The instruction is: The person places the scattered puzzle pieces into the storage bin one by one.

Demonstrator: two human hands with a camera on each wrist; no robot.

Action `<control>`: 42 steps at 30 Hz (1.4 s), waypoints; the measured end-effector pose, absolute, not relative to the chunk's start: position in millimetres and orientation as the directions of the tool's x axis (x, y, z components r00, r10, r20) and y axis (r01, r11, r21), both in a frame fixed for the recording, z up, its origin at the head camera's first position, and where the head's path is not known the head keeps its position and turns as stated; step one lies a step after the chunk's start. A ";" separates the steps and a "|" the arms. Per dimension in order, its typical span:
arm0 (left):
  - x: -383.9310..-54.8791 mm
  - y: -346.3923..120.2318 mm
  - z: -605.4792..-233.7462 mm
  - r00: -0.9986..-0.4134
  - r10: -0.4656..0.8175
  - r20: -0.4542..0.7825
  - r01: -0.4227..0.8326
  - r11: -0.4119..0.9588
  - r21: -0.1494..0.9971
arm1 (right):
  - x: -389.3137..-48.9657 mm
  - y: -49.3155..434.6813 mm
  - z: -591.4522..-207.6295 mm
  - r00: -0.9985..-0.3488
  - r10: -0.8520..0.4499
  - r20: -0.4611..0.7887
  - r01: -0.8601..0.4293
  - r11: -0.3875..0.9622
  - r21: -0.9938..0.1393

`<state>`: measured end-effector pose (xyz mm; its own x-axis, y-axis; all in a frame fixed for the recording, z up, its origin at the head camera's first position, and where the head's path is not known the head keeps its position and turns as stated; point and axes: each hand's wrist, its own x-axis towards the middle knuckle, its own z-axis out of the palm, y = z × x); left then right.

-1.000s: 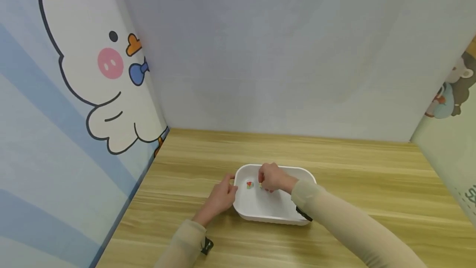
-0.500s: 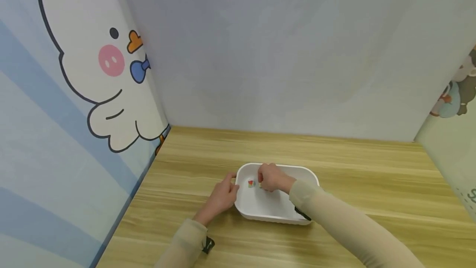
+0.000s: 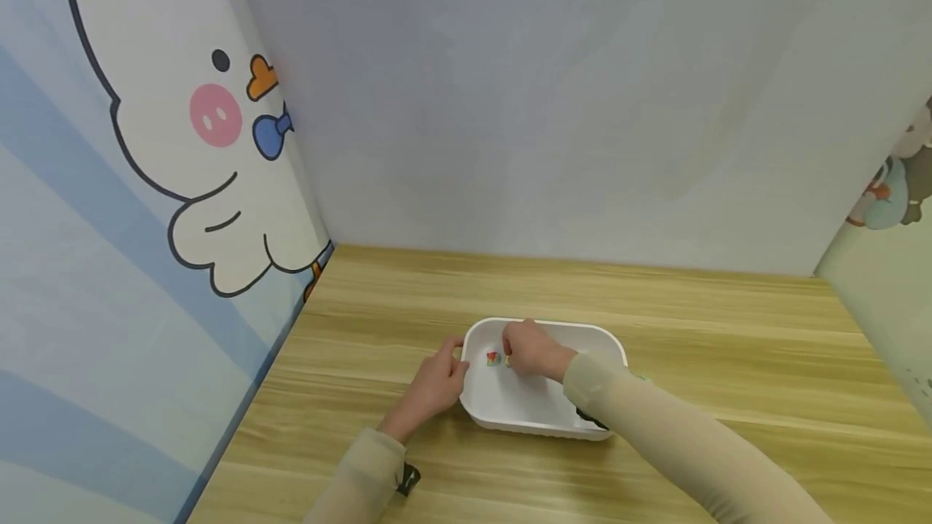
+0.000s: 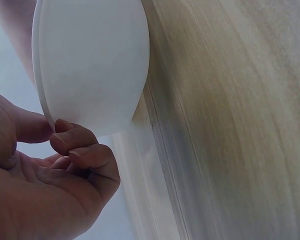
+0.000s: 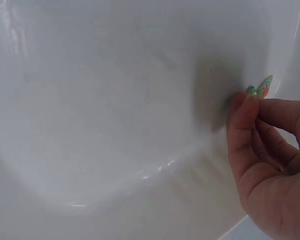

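A white plastic tub (image 3: 520, 403) with rounded corners stands on the wooden table. My left hand (image 3: 433, 382) pinches its left rim; in the left wrist view the left hand (image 4: 55, 175) has curled fingers against the tub's outer wall (image 4: 92, 65). Inside the tub, my right hand (image 3: 531, 348) points down, thumb and fingertips together on a tiny yellowish piece (image 3: 508, 361). A small red, green and yellow printed piece (image 3: 493, 358) lies just left of it. In the right wrist view, the right hand (image 5: 270, 145) covers most of what it pinches; a colourful printed piece (image 5: 264, 86) shows beyond the fingertips.
Wood-grain table (image 3: 379, 289) surrounds the tub. Behind it rises a plain grey-white wall (image 3: 539, 103). A wall with a cartoon duck (image 3: 182, 128) flanks the left side, and a pale green wall (image 3: 884, 297) the right.
The right hand has shifted very slightly left inside the tub, its fingertips still together. The left hand stays on the rim. The head view has tilted a little.
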<state>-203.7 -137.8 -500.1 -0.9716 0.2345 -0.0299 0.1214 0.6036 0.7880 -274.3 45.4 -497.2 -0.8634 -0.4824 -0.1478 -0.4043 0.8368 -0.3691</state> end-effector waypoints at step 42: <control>-200.7 -134.1 -505.6 -0.981 0.192 -0.007 0.121 0.647 0.752 | -264.9 76.5 -458.0 -0.849 -0.527 -0.041 -0.461 0.776 -0.431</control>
<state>-200.7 -134.1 -505.6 -0.9814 0.1921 -0.0071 0.1213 0.6475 0.7524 -264.9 76.5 -458.0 -0.8487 -0.5274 -0.0406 -0.4615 0.7757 -0.4305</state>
